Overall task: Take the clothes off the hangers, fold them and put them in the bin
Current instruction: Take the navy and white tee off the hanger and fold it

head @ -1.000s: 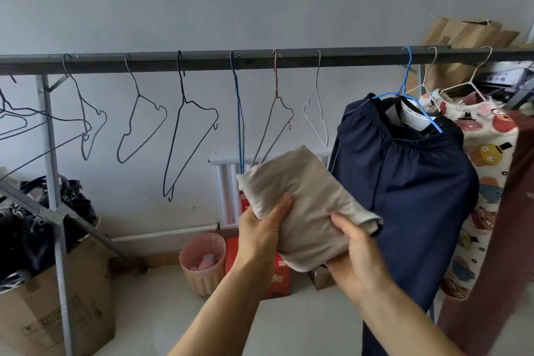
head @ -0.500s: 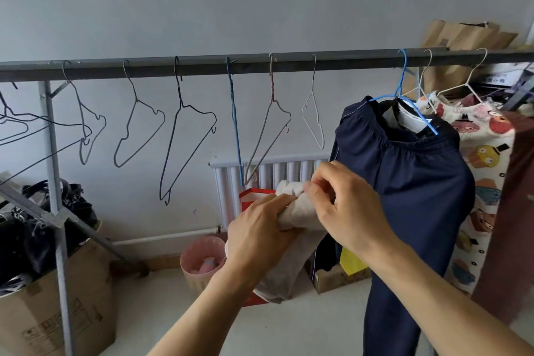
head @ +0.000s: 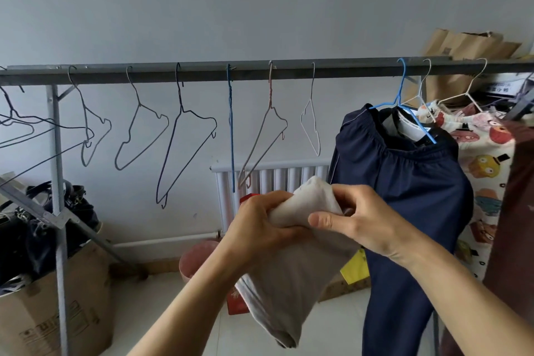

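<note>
Overhead, a grey steel rail [head: 260, 69] spans the whole view, its left end and right end both cut off by the frame, with a row of bare wire hangers [head: 185, 136] strung along it. At right, navy trousers [head: 404, 196] hang from a blue hanger [head: 404, 107], their legs running out of view at the bottom; behind them a cartoon-print garment [head: 485, 159] is half hidden, and a dark reddish cloth [head: 517, 211] is cropped by the right edge. A cardboard box [head: 43, 321] stands at lower left behind the rack's upright, dark bags heaped on top of it, its contents impossible to make out. A white radiator [head: 277, 179] sits against the wall, partly blocked by your hands, and a pink waste basket [head: 196, 260] shows only a sliver behind your left forearm. Whether either one is the bin, you cannot tell. You hold the beige garment [head: 289, 277] at chest height in front of the radiator, just left of the trousers. It looks soft and pale, bunched to a rounded peak on top, with its folded body drooping to a blunt end near the bottom of the frame. Your left hand [head: 260, 228] grips the bunched top from the left, fingers curled under the cloth. Your right hand [head: 364, 220] pinches it from the right, thumb across the front
</note>
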`<state>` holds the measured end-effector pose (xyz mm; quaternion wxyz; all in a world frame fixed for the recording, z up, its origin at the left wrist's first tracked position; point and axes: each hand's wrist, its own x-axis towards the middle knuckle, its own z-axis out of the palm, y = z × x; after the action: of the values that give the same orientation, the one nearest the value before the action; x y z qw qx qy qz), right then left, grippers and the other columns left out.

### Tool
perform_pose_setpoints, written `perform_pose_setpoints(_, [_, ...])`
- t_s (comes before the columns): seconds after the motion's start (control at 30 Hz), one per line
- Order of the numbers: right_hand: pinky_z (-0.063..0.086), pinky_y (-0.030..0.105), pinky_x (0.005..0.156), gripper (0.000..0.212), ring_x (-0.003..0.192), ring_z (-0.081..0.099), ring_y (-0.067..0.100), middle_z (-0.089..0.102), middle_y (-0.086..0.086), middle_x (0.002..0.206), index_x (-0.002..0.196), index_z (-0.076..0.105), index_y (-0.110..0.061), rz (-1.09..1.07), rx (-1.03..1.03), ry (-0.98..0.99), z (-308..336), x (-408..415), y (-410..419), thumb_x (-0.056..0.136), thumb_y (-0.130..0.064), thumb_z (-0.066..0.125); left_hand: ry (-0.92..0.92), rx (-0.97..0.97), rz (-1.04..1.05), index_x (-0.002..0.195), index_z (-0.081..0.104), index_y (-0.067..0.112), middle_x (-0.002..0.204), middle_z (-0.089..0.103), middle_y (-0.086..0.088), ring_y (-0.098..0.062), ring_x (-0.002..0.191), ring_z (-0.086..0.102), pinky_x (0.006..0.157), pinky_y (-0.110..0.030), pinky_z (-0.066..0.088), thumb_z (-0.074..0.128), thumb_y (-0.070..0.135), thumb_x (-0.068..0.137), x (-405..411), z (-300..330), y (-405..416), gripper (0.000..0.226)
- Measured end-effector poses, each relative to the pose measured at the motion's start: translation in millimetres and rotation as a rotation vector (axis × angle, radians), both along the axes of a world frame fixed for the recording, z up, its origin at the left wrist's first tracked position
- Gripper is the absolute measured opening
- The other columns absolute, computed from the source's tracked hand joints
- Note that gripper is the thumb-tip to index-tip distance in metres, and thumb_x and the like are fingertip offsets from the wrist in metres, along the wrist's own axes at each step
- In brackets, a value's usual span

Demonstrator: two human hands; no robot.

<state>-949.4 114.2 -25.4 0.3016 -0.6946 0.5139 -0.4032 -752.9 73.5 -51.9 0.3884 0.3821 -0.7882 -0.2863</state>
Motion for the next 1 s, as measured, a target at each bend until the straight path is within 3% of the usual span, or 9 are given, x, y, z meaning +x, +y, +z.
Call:
perform_pose_setpoints(0.1, [0.05, 0.031, 0.073, 0.016, 0.077, 0.065, 0.015, 0.071, 0.002, 0.081, 0.087, 0.069, -0.012, -0.034, -0.1, 0.046, 5, -8, 3, 0.082, -0.026, 0.076, 0.029, 0.024, -0.026, 0.102, 0.07, 0.028, 0.091, 0.071, 0.009, -0.004, 0.082, 0.067, 0.069, -0.02, 0.056, 0.088, 0.033, 0.07, -5, 6, 3, 0.037])
perform_pose_setpoints(0.27, [0.043, 0.042, 0.063, 0.028, 0.062, 0.047, 0.021, 0.053, 0.01, 0.067, 0.071, 0.053, -0.01, -0.093, -0.28, 0.225, 9, -10, 5, 0.089, -0.024, 0.069, -0.21, 0.304, -0.038, 0.098, 0.073, 0.026, 0.087, 0.076, 0.007, -0.008, 0.081, 0.072, 0.076, -0.028, 0.06, 0.09, 0.055, 0.054, -5, 22, 8, 0.055])
perform_pose_setpoints(0.4, [0.047, 0.017, 0.07, 0.015, 0.079, 0.057, 0.004, 0.062, -0.01, 0.085, 0.094, 0.061, -0.023, 0.001, -0.244, 0.105, 8, -3, -1, 0.086, -0.03, 0.071, -0.111, 0.43, -0.153, 0.09, 0.075, 0.016, 0.084, 0.077, -0.001, -0.015, 0.081, 0.074, 0.072, -0.027, 0.058, 0.087, 0.023, 0.07, 19, 35, 19, 0.025])
perform_pose_setpoints(0.47, [0.045, 0.009, 0.087, 0.052, 0.105, 0.056, -0.005, 0.061, -0.016, 0.113, 0.116, 0.055, -0.034, 0.136, -0.076, 0.108, 10, 4, -6, 0.072, -0.044, 0.081, -0.074, 0.455, -0.205, 0.096, 0.074, 0.012, 0.092, 0.077, -0.008, -0.023, 0.088, 0.074, 0.077, -0.033, 0.059, 0.084, 0.013, 0.074, 33, 35, 25, 0.024])
perform_pose_setpoints(0.53, [0.05, 0.02, 0.091, 0.066, 0.11, 0.06, -0.002, 0.065, -0.015, 0.117, 0.121, 0.057, -0.037, 0.269, 0.077, 0.179, 11, 20, -10, 0.064, -0.052, 0.085, -0.069, 0.454, -0.213, 0.1, 0.074, 0.011, 0.098, 0.076, -0.013, -0.029, 0.094, 0.072, 0.084, -0.04, 0.058, 0.083, 0.01, 0.075, 47, 33, 26, 0.027])
perform_pose_setpoints(0.63, [0.056, 0.034, 0.088, 0.04, 0.097, 0.07, 0.009, 0.074, -0.006, 0.103, 0.111, 0.069, -0.025, 0.333, 0.104, 0.099, 9, 50, -13, 0.074, -0.037, 0.081, -0.004, 0.414, -0.151, 0.104, 0.072, 0.017, 0.1, 0.075, -0.009, -0.025, 0.096, 0.071, 0.087, -0.041, 0.057, 0.086, 0.015, 0.072, 74, 28, 25, 0.035])
perform_pose_setpoints(0.73, [0.052, 0.025, 0.082, 0.027, 0.093, 0.069, 0.003, 0.074, -0.011, 0.098, 0.105, 0.071, -0.026, 0.3, 0.039, 0.003, -2, 83, -18, 0.078, -0.031, 0.075, 0.048, 0.416, -0.045, 0.103, 0.069, 0.016, 0.097, 0.073, -0.012, -0.021, 0.089, 0.069, 0.082, -0.04, 0.055, 0.086, 0.024, 0.067, 123, 17, 27, 0.04])
perform_pose_setpoints(0.87, [0.048, 0.018, 0.076, 0.032, 0.088, 0.067, 0.0, 0.074, -0.014, 0.093, 0.1, 0.07, -0.027, 0.249, -0.013, -0.099, -23, 143, -24, 0.072, -0.042, 0.071, 0.324, 0.469, 0.088, 0.107, 0.067, 0.01, 0.109, 0.07, -0.02, -0.027, 0.095, 0.066, 0.089, -0.042, 0.051, 0.085, 0.027, 0.065, 204, -11, 41, 0.048])
perform_pose_setpoints(1.0, [0.046, 0.005, 0.065, 0.03, 0.079, 0.066, -0.007, 0.074, -0.018, 0.083, 0.098, 0.07, -0.024, 0.207, -0.02, -0.259, -38, 212, -29, 0.071, -0.037, 0.071, 0.668, 0.42, 0.308, 0.098, 0.07, 0.008, 0.085, 0.071, -0.006, -0.015, 0.074, 0.064, 0.067, -0.022, 0.054, 0.08, 0.016, 0.078, 263, -25, 57, 0.024])
